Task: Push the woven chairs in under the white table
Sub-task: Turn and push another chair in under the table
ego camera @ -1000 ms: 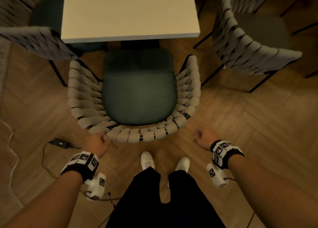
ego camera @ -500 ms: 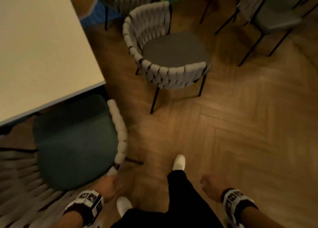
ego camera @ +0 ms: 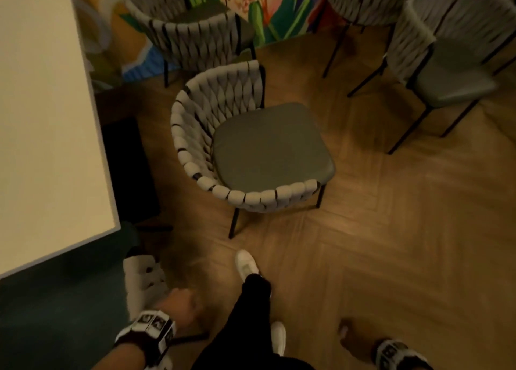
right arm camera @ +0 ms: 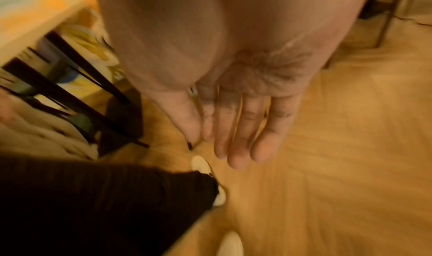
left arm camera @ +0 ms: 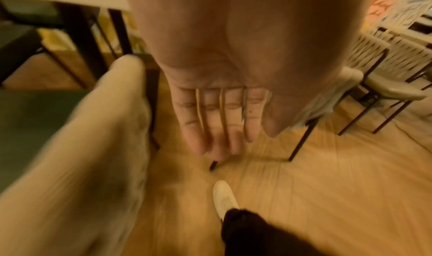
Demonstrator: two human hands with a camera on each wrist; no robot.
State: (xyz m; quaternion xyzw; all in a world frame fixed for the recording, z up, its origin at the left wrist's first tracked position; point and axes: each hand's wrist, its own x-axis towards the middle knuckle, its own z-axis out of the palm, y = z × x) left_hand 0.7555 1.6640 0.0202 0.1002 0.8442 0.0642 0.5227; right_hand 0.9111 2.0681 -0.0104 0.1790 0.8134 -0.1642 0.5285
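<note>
The nearest woven chair stands out on the floor, just off the long edge of the white table, and it is turned the wrong way: its curved woven back faces the table while the open front of its grey-green seat points away toward the room. All four dark legs rest on the herringbone wood floor. A second woven chair sits at the table's near corner, its dark green seat partly under the tabletop and its pale woven rim poking out beside the person's left hand. That left hand hangs just beside the rim without touching it; the wrist view shows its fingers straight and together, pointing down, holding nothing. The right hand hangs well apart from any chair, over bare floor, its fingers likewise extended and relaxed, empty. A white shoe is stepped forward toward the turned chair. More woven chairs stand farther off before a brightly painted wall.
</note>
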